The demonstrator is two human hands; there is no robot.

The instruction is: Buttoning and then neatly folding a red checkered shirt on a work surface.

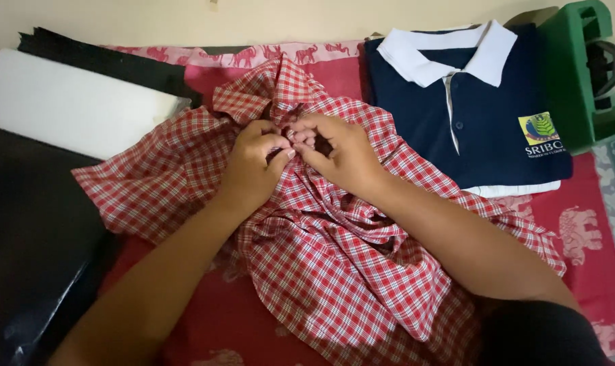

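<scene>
The scene is viewed from a single head-worn camera, angled steeply down and close over the red cloth (206,318).

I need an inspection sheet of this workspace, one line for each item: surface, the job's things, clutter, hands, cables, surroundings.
Surface: red cloth with elephant print, covering the work area.
Job's things: red and white checked shirt, crumpled, spread on the cloth.
Clutter: folded navy polo shirt at back right; white pad and black sheet at left.
Hands: left hand and right hand pinch the shirt fabric close together near its collar.
Cables: nothing seen.
Surroundings: green plastic object at right edge; pale wall behind.
</scene>
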